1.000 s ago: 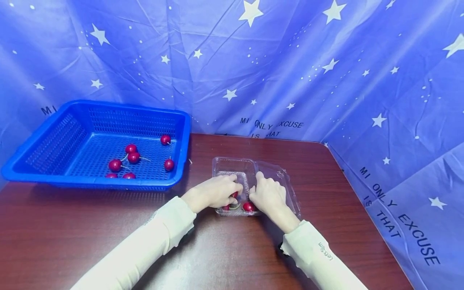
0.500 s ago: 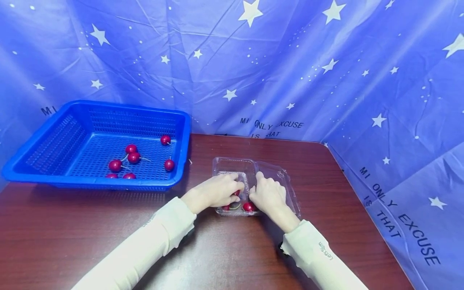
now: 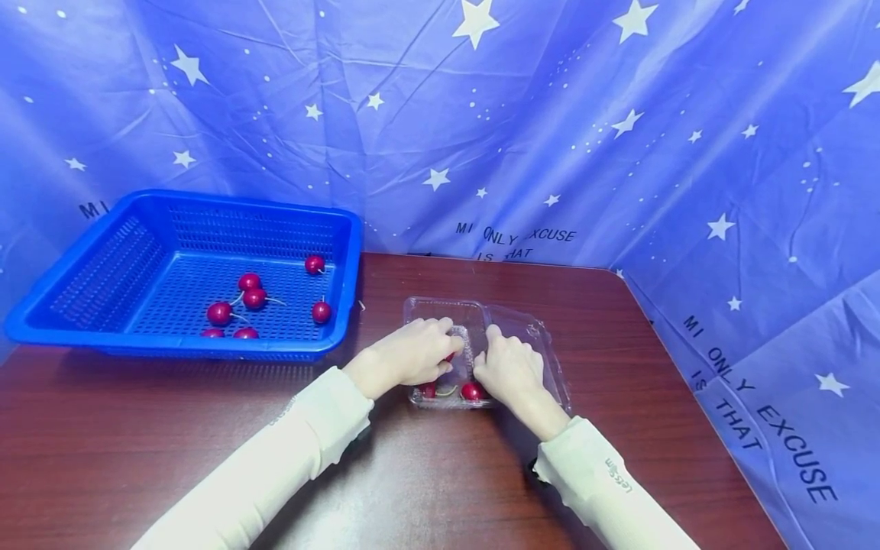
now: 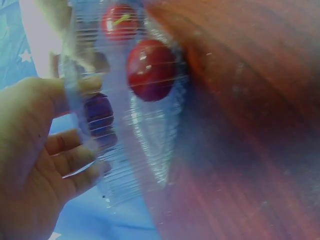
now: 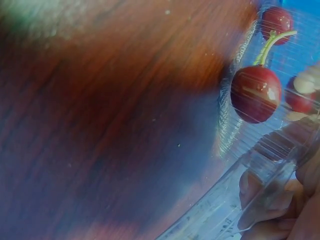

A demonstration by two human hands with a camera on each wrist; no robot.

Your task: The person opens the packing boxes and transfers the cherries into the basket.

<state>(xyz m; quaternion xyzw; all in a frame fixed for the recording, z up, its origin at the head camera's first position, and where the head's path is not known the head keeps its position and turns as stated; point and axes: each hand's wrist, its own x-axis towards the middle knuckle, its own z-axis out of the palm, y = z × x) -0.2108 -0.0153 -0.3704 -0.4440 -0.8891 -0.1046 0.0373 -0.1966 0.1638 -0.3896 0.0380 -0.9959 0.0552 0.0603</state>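
A clear plastic clamshell box (image 3: 443, 302) lies on the table with its lid (image 3: 543, 344) folded open to the right. Two red cherries sit along its near side: a right one (image 3: 473, 391) and a left one (image 3: 428, 390), partly under my left hand (image 3: 409, 353). That hand reaches into the box and pinches another cherry (image 5: 299, 96), mostly covered by fingers in the head view. My right hand (image 3: 512, 368) grips the box's right edge where lid and base meet. In the right wrist view its fingers (image 5: 277, 200) curl at the clear plastic.
On the left of the table (image 3: 385, 473) stands a blue perforated basket (image 3: 89, 336) holding several cherries (image 3: 254, 298). A small light scrap (image 3: 361, 305) lies between basket and box. A blue star-patterned curtain (image 3: 412, 114) hangs behind the table and along its right side.
My left hand has shifted a little away from me inside the box, and the pinched cherry moved with it. The right hand and the basket look unchanged.
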